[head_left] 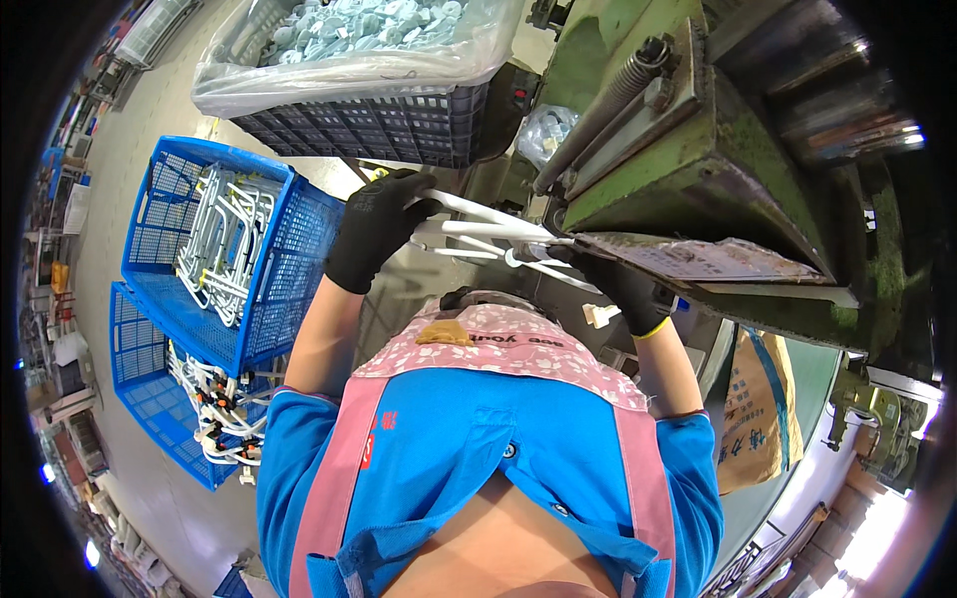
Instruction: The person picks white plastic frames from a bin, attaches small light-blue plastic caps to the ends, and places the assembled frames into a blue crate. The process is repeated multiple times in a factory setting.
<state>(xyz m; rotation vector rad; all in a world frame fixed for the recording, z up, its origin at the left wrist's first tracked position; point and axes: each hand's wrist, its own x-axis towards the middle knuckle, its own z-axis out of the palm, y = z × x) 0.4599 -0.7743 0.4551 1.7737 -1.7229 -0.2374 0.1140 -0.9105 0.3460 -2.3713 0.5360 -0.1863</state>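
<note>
My left hand [377, 224], in a black glove, is closed around the left end of a white bent-tube frame [488, 231]. The frame's tubes run to the right, up to the green machine [668, 179]. At that right end my right hand [620, 287], also gloved in black, is closed on the frame beneath the machine's worn metal plate [713, 257]. Some of its fingers are hidden by the tubes and the plate. Just below this hand a small white fitting [600, 316] shows.
Left of me stands a blue crate [239, 164] of white bent tubes, above another blue crate [150, 384] of tubes with fittings. Ahead is a black crate [369, 130], plastic-lined, full of pale plastic parts. A brown sack [763, 409] is at right; a coil spring [638, 70] hangs on the machine.
</note>
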